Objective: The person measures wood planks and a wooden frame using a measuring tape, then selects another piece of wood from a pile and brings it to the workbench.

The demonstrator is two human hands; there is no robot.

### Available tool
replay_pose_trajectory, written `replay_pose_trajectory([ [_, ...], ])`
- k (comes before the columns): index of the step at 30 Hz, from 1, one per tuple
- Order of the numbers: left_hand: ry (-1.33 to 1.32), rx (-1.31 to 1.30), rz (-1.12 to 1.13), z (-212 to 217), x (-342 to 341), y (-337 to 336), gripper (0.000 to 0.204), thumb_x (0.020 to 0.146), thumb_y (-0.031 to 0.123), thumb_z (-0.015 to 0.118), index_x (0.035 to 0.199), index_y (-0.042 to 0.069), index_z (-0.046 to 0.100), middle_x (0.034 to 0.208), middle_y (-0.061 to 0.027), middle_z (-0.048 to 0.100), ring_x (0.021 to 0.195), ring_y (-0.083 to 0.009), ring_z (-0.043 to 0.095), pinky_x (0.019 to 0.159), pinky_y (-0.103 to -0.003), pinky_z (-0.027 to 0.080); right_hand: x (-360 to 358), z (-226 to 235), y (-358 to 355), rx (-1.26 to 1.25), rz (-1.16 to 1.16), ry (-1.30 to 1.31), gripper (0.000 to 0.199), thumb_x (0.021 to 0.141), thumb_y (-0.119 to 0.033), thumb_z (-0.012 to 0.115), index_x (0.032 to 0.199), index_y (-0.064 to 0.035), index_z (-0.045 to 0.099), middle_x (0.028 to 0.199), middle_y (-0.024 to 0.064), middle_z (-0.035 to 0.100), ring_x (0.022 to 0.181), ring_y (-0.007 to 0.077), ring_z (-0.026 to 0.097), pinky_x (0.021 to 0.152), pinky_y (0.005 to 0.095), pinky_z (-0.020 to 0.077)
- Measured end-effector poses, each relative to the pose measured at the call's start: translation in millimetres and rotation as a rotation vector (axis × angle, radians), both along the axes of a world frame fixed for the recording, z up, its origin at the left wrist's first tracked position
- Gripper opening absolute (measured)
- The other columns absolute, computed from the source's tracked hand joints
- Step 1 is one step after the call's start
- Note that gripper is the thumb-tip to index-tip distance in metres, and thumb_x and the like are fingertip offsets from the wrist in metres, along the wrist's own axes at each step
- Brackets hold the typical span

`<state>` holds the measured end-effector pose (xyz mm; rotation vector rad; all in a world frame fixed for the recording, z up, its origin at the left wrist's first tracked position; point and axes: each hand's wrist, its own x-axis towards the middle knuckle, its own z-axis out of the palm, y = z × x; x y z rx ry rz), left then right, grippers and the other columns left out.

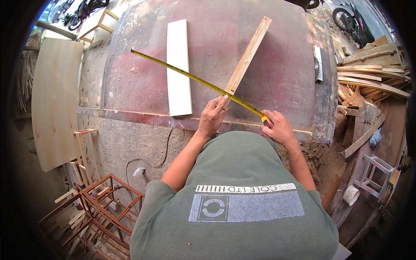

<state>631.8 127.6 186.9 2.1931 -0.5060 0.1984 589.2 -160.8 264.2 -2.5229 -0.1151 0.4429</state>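
My right hand [279, 128] is closed round the orange-and-black case of a tape measure [268, 123] at the table's near edge. Its yellow blade [195, 78] runs out toward the far left, crossing a wooden batten [248, 56] and passing over a white board [178, 93]. Closed on the batten's near end is my left hand [212, 116], a fingertip beside the blade where the two cross. The batten slants away to the far right. My left palm and the underside of the batten's near end are hidden.
A reddish, worn tabletop [286, 52] lies under the work. Left of it stand a plywood sheet [58, 99] and a brown metal frame [110, 203]. Stacked timber [368, 73] and a small stool [372, 177] are at right. A dark cable [162, 160] crosses the ground.
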Motion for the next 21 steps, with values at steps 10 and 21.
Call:
replay_pose_trajectory([
  [10,-0.018,0.007,-0.005,-1.4,0.9,0.5,0.063,0.086,0.002,0.075,0.146,0.01,0.059,0.125,-0.0181,0.067,0.113,-0.0352,0.067,0.095,-0.043,0.056,1.3,0.1,-0.8,-0.004,0.009,0.003,0.053,0.079,-0.025,0.071,0.13,-0.0124,0.064,0.093,0.0138,0.06,0.093,0.0335,0.063,0.086,0.0468,0.0533],
  [21,-0.023,0.008,0.0,-3.3,0.5,0.3,0.063,0.085,0.001,0.075,0.146,0.01,0.059,0.124,-0.0177,0.067,0.111,-0.0348,0.067,0.094,-0.043,0.057,2.5,-2.2,-2.0,-0.004,0.018,-0.002,0.054,0.079,-0.026,0.07,0.131,-0.0117,0.064,0.093,0.0141,0.06,0.093,0.0335,0.063,0.086,0.0465,0.0534],
])
